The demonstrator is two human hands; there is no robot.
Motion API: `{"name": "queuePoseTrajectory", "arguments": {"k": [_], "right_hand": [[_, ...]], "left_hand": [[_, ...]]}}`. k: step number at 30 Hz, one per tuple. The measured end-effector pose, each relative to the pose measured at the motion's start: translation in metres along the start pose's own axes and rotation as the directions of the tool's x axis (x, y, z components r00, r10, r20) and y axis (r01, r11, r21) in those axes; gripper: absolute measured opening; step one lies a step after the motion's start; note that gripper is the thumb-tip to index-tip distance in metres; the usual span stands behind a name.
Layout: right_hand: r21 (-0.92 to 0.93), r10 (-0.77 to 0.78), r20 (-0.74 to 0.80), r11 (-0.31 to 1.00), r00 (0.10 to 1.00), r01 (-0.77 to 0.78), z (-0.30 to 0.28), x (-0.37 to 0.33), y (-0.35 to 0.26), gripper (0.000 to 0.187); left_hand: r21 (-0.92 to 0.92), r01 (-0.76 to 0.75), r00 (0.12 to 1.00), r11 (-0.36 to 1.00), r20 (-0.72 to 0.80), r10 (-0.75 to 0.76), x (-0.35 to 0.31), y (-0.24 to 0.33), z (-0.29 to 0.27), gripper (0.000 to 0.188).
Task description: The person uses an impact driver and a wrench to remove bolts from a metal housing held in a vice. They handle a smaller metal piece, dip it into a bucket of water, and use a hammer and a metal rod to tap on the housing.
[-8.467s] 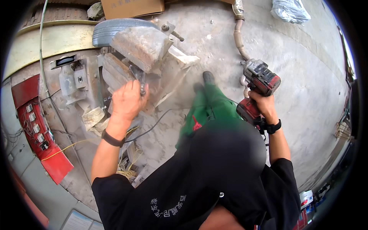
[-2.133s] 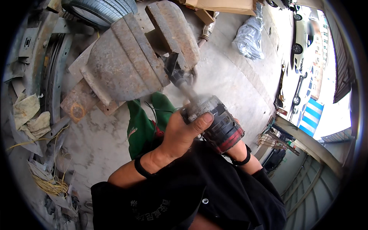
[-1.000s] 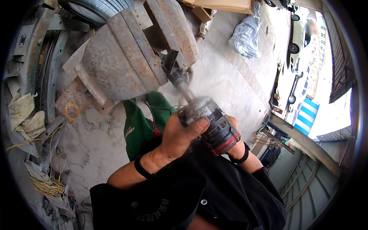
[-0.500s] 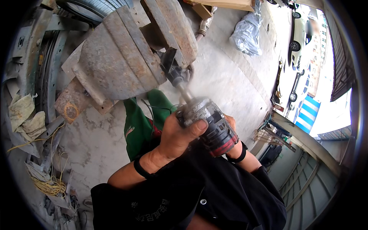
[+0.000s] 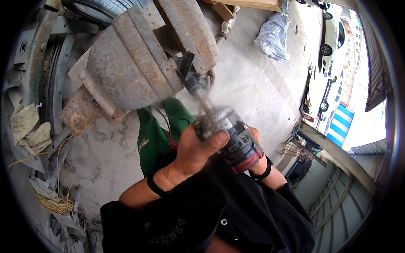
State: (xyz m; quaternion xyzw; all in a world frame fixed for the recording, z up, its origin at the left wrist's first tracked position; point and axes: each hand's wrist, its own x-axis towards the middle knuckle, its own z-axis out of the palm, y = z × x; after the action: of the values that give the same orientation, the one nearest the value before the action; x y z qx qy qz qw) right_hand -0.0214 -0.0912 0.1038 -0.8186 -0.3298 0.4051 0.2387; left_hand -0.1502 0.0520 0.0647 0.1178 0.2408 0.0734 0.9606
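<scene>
A black, grey and red impact wrench point(image 5: 236, 143) is gripped in both hands in front of my body. My left hand point(image 5: 196, 145) is wrapped round the front of its housing, thumb on top. On the far side of the tool, my right hand point(image 5: 254, 134) is partly hidden as it holds on. From the worn metal nose a shaft point(image 5: 205, 102), blurred, runs up to a dark socket-like end point(image 5: 194, 84). That end meets a bent dark metal piece point(image 5: 184, 64) at the gap of a large rusty bench vise point(image 5: 126, 59).
Metal scraps point(image 5: 36, 71), pale gloves or rags point(image 5: 26, 122) and coiled yellow cord point(image 5: 55, 205) lie at the left. A tire point(image 5: 99, 10) is behind the vise. Silver plastic wrapping point(image 5: 273, 38) lies on the concrete floor point(image 5: 249, 80). Cars point(image 5: 330, 42) stand outside at the right.
</scene>
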Motion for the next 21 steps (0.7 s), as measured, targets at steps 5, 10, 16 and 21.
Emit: {"name": "queuePoseTrajectory", "arguments": {"k": [5,10,16,21], "right_hand": [[-0.072,-0.031,0.021,0.997,0.999,0.033,-0.014,0.006,-0.014,0.036],[-0.14,-0.082,0.079,0.986,0.994,0.092,-0.022,0.01,-0.015,0.035],[-0.209,-0.192,0.062,0.957,0.979,0.201,-0.028,0.016,-0.024,0.037],[-0.155,-0.186,0.03,0.97,0.982,0.188,-0.026,0.016,-0.019,0.033]], "left_hand": [[-0.027,0.001,1.0,1.0,0.015,-0.001,0.003,0.003,0.003,0.048],[-0.107,-0.021,1.0,0.994,0.016,0.022,0.008,0.005,0.013,0.045],[-0.088,-0.048,0.999,0.995,0.012,0.049,0.012,0.005,0.017,0.043],[-0.035,-0.057,0.998,0.998,-0.008,0.057,0.014,0.008,0.022,0.04]]}}
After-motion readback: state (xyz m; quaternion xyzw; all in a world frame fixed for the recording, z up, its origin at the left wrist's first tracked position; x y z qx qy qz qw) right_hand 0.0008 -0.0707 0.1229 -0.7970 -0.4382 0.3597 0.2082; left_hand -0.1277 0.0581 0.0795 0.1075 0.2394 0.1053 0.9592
